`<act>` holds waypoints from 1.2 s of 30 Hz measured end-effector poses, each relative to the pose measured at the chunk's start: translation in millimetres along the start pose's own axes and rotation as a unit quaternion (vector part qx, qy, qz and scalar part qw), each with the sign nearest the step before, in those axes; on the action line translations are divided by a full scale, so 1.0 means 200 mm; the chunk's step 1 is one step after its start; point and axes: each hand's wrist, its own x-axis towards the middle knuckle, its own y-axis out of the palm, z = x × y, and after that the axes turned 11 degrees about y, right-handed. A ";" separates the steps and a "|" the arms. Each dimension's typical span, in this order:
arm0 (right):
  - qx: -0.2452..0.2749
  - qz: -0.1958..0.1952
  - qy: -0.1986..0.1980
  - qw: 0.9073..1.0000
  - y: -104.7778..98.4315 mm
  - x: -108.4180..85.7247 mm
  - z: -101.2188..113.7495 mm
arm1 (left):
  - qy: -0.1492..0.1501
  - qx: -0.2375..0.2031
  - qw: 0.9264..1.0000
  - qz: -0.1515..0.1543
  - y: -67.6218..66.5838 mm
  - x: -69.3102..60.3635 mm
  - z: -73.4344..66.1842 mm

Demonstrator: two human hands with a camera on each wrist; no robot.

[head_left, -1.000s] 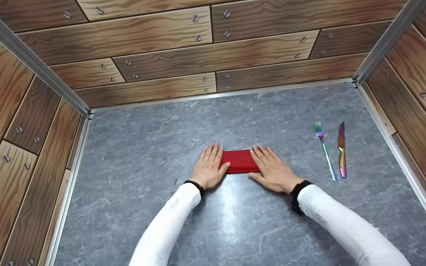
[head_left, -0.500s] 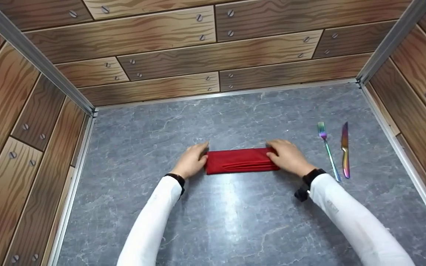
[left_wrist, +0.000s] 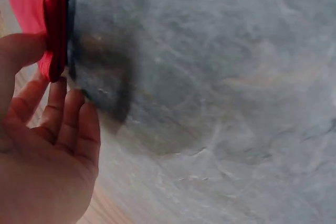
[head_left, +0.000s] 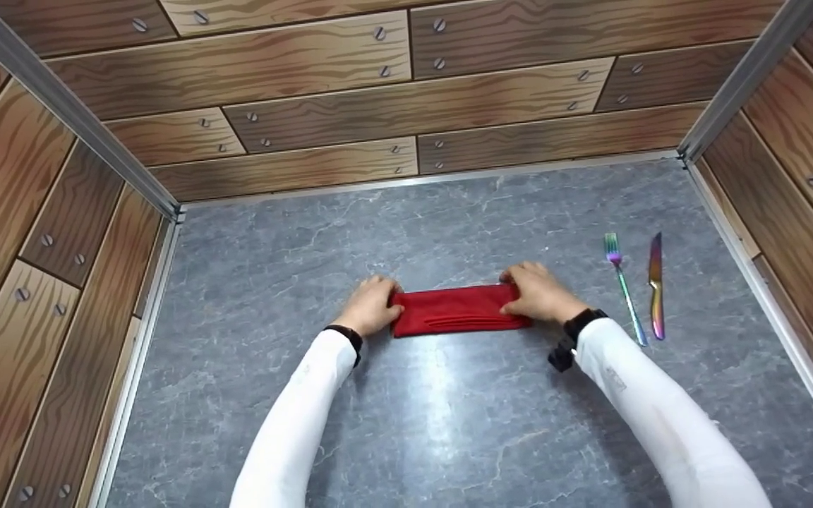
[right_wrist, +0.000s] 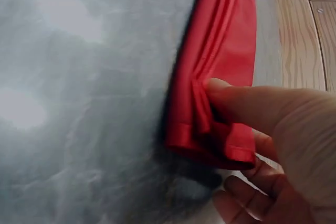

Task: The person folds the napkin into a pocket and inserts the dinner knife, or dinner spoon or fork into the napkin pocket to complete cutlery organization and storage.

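Observation:
A folded red cloth napkin (head_left: 456, 312) lies as a long strip across the grey tabletop, with pleats along its near side. My left hand (head_left: 369, 305) pinches its left end. In the left wrist view, the thumb of that hand (left_wrist: 47, 166) presses one face of the napkin (left_wrist: 29, 3) while the other fingers curl behind its edge. At the opposite end, my right hand (head_left: 542, 293) holds the napkin. Up close in the right wrist view, the right thumb sits against the folds of the napkin (right_wrist: 236, 51), with fingers curled beneath the far corner.
To the right lie a rainbow-coloured fork (head_left: 622, 282) and a matching knife (head_left: 655, 286), side by side and apart from my right hand. Wood-patterned walls (head_left: 322, 99) stand at the back and both sides of the grey table (head_left: 293, 254).
My hands lay flat on a shorter folded napkin a second ago. They have since moved apart and taken its two ends, and it is now a longer strip.

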 end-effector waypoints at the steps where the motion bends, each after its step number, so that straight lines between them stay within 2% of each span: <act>1: 0.002 0.006 0.004 1.000 0.00 0.00 0.01 | -0.001 -0.006 1.000 0.005 0.00 0.00 0.00; 6: -0.007 0.045 0.010 0.999 -0.02 0.02 0.05 | 0.002 -0.069 0.997 0.033 -0.02 0.00 0.00; 12: 0.020 0.089 0.026 0.996 -0.03 0.01 0.08 | -0.001 -0.131 0.990 0.060 -0.06 -0.02 0.01; 16: 0.012 0.054 -0.003 0.998 -0.03 0.01 0.09 | 0.020 -0.132 0.990 0.043 -0.09 -0.03 0.01; 20: 0.003 -0.009 -0.045 0.999 -0.03 0.00 0.10 | 0.051 -0.118 0.992 -0.007 -0.11 -0.04 0.02; 24: 0.006 -0.069 -0.062 0.996 -0.03 0.00 0.10 | 0.094 -0.073 0.991 -0.056 -0.12 -0.04 0.03; 29: -0.020 -0.155 -0.109 0.982 0.01 0.01 0.08 | 0.145 0.044 0.984 -0.092 -0.09 -0.05 0.03; 33: -0.070 -0.197 -0.145 0.967 0.07 0.01 0.06 | 0.172 0.122 0.973 -0.092 -0.04 -0.07 0.03; 36: -0.100 -0.204 -0.164 0.960 0.11 -0.02 0.05 | 0.196 0.143 0.967 -0.082 0.00 -0.09 0.03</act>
